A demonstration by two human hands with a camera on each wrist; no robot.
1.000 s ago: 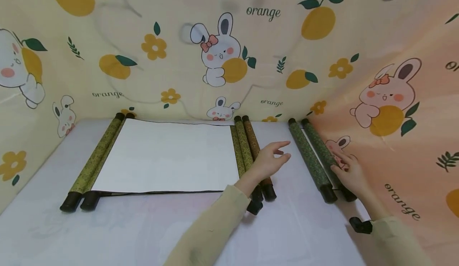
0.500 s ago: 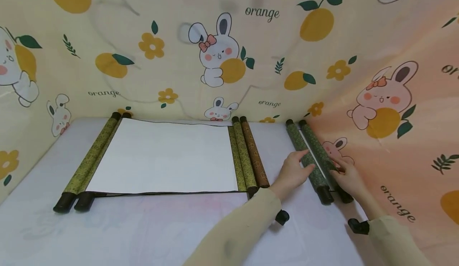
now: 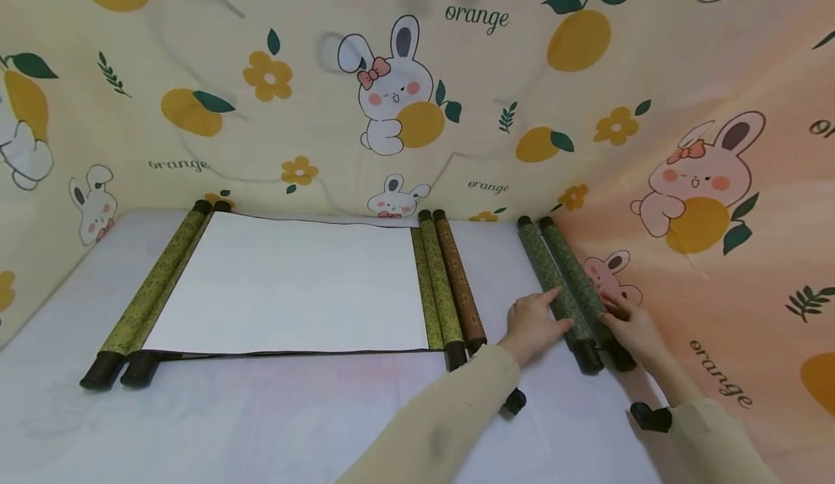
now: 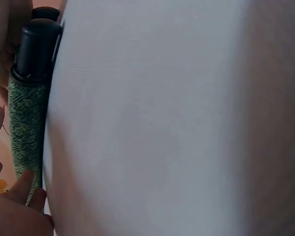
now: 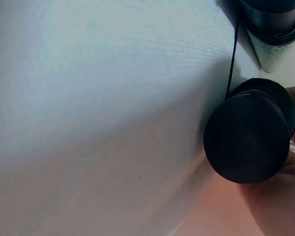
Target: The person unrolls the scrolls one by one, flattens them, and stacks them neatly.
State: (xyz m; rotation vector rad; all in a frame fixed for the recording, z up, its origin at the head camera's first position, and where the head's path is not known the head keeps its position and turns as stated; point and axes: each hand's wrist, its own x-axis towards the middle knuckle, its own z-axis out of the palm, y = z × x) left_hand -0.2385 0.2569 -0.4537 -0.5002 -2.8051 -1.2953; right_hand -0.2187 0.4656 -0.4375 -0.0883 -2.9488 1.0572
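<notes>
A green patterned hanging scroll (image 3: 551, 274) with black end knobs lies at the right, its two rollers side by side. My left hand (image 3: 536, 327) is at the left roller, with thumb and forefinger spread apart and touching it from the left. Around the other roller (image 3: 577, 274) my right hand (image 3: 638, 332) curls from the right side, thumb on top and fingers partly hidden behind. The left wrist view shows the green roller (image 4: 27, 118) beside the left fingertips. A black end knob (image 5: 248, 136) stands before the right hand in the right wrist view.
A yellow-green scroll (image 3: 293, 281) lies unrolled on the left, showing a blank white sheet between its rollers. Right beside it is a rolled brown scroll (image 3: 459, 274). Patterned cloth (image 3: 261, 143) with rabbits and oranges rises behind and at the right of the white table (image 3: 293, 411).
The left hand has moved right, from above the brown scroll to the green scroll's left roller. My right hand stays at the right roller. The view has shifted slightly.
</notes>
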